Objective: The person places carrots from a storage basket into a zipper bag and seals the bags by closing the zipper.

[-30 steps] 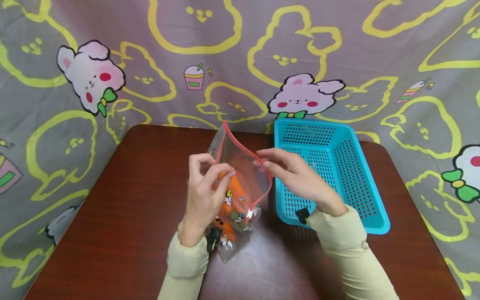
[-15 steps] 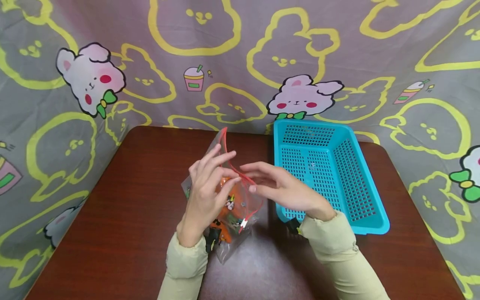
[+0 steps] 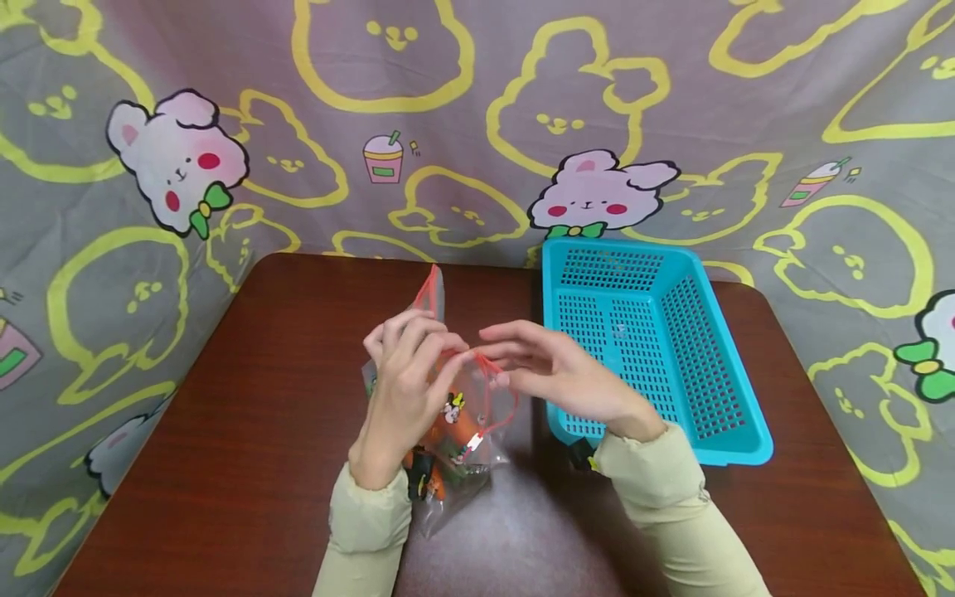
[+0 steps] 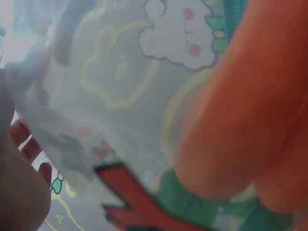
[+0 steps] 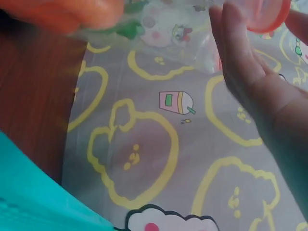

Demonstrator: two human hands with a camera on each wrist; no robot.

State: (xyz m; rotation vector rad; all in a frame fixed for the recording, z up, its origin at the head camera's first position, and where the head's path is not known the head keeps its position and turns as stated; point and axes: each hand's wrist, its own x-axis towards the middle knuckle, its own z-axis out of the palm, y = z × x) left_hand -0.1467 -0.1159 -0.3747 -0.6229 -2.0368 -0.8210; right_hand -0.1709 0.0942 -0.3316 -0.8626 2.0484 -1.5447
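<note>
Both hands are at the rim of a clear zipper bag (image 3: 455,452) with red trim, a white slider (image 3: 473,442) and cartoon prints. Orange rounded things (image 4: 240,120) with green parts fill its lower half. My left hand (image 3: 406,373) pinches the rim on the left side, its fingers covering part of the bag. From the right, my right hand (image 3: 563,373) pinches the near rim between thumb and fingers. The right wrist view shows the right hand (image 5: 250,72) around the red rim (image 5: 276,21). Between the hands the bag's mouth is partly gathered.
A turquoise plastic basket (image 3: 734,377) with perforated walls stands on the brown table (image 3: 239,414), right of the bag and close behind the right hand. A grey cloth (image 3: 455,124) with yellow outlines and rabbit prints hangs around the table.
The bag's mouth has narrowed from wide open, and its far corner has dropped. My right hand has moved left and toward the left hand. The left fingers spread, then curled in again.
</note>
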